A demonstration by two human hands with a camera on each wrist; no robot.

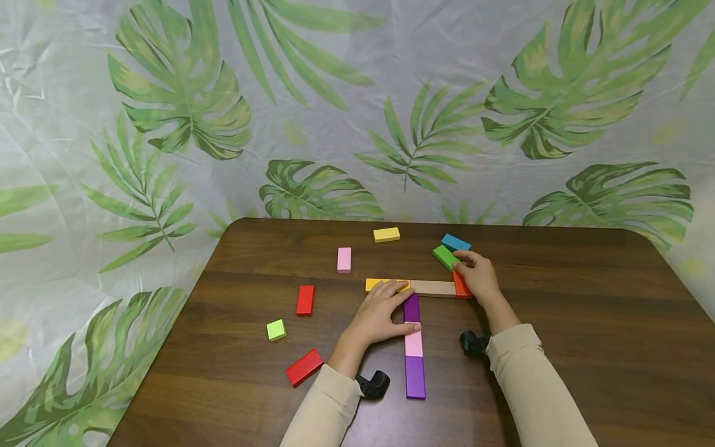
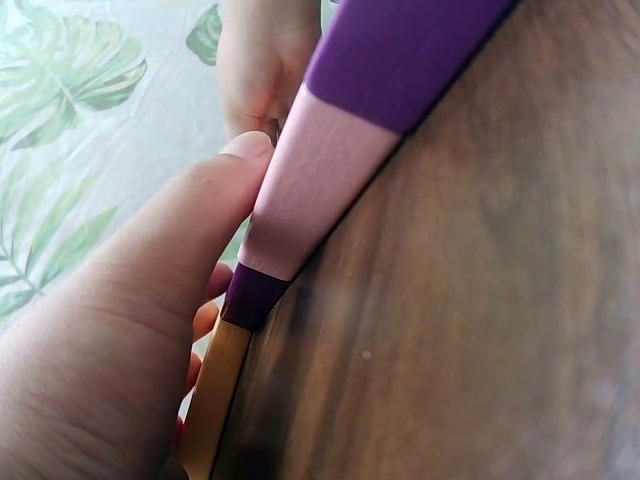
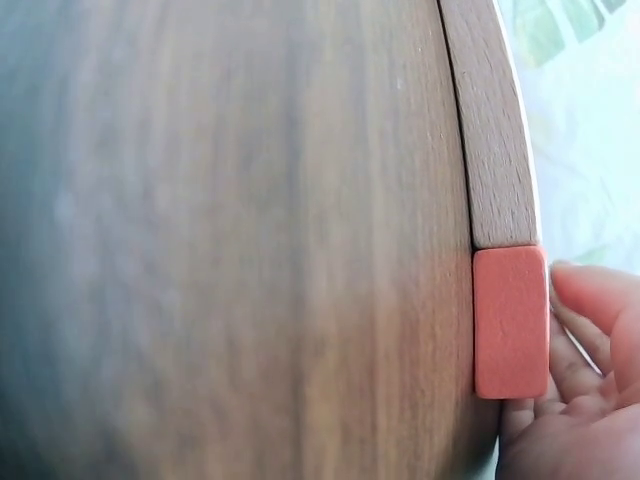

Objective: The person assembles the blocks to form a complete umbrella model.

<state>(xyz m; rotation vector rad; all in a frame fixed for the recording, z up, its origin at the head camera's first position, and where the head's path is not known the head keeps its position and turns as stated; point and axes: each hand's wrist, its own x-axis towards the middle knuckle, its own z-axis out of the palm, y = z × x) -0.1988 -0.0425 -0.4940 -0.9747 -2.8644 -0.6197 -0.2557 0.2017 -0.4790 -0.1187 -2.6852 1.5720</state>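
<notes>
Left hand (image 1: 377, 315) rests, fingers extended, along a branching line of multicoloured rectangular wooden blocks (image 1: 433, 288); right hand (image 1: 480, 279) meets a bright green rectangular block (image 1: 445, 257) with bent fingers, though whether they pinch it I cannot tell. On the dark brown wooden table (image 1: 603, 323), that line looks well advanced; five blocks, the smallest a lime-green square block (image 1: 276, 330), lie loose. Room opens rightward; the far edge (image 1: 558, 230) is near.

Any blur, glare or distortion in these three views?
Head: creases in the cloth shine at upper left; left wrist: cloth pale and washed out, table grain soft towards lower right; right wrist: table blurred and darker at far left, orange-red block fairly sharp, tan block edge bowed, probably lens distortion.
</notes>
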